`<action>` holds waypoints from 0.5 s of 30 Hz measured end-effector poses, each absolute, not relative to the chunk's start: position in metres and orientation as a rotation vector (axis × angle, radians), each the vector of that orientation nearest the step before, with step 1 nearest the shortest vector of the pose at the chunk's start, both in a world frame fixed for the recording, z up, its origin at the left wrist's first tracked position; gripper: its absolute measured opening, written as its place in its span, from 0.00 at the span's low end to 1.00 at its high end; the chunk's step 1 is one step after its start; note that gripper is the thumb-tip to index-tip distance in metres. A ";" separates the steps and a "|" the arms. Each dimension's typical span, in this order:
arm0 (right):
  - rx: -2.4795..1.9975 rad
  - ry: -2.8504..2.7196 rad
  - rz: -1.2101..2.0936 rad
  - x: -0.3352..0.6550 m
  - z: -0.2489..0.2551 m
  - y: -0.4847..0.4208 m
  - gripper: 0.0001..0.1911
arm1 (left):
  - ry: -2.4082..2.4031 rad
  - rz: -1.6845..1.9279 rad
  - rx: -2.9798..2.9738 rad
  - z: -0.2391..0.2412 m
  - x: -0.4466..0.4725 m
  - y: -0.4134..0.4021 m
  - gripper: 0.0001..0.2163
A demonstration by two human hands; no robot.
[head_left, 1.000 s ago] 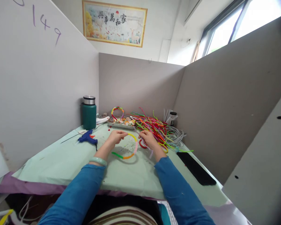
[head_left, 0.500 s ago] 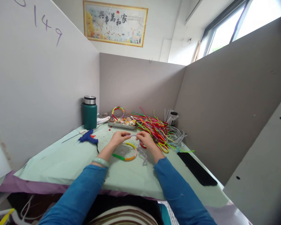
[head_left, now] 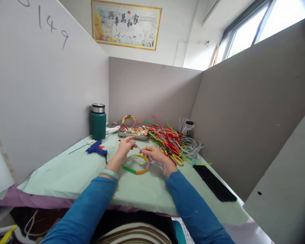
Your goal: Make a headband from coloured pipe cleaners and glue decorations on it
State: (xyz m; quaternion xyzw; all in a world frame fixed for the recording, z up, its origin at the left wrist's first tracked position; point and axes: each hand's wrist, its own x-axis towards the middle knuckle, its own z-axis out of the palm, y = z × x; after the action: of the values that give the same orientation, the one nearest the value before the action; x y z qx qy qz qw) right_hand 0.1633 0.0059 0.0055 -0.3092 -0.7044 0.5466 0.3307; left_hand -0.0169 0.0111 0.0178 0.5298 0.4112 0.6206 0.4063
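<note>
A headband (head_left: 138, 168) wrapped in yellow, pink, orange and green fuzzy wire lies on the pale green table cover (head_left: 66, 173) in front of me. My left hand (head_left: 125, 145) pinches the upper end of a lilac pipe cleaner (head_left: 155, 161) just above the headband's far side. My right hand (head_left: 155, 155) is closed around the same pipe cleaner lower down, and its free tail trails off toward my right wrist. Both hands sit close together over the band.
A blue glue gun (head_left: 96, 148) lies to the left, a green flask (head_left: 98, 122) behind it. A metal tray (head_left: 133, 133) of small decorations and a finished headband (head_left: 128, 120) stand at the back. A heap of coloured pipe cleaners (head_left: 167, 139), white cable (head_left: 191, 145) and black phone (head_left: 215, 183) lie right.
The headband came down from my hands and now rests on the table. Both hands drew together and took up the lilac pipe cleaner, the right hand sliding lower.
</note>
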 end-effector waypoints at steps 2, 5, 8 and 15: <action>-0.841 -1.855 1.467 0.161 0.006 0.004 0.14 | 1.063 1.649 1.262 0.018 -0.021 0.014 0.22; -0.871 -1.851 1.495 0.161 0.004 0.003 0.15 | 1.071 1.763 1.174 0.018 -0.026 0.017 0.23; -0.890 -1.866 1.491 0.165 0.002 0.007 0.14 | 1.063 1.868 1.101 0.019 -0.030 0.020 0.23; -1.012 -1.836 1.304 0.170 0.001 0.016 0.11 | 1.166 1.954 0.990 0.017 -0.038 0.026 0.24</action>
State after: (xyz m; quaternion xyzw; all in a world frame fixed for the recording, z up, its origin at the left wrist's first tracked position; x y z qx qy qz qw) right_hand 0.1703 0.0156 0.0005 -0.3870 -0.7020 0.4987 0.3297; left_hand -0.0377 0.0255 0.0167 0.3774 0.4445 0.7449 0.3240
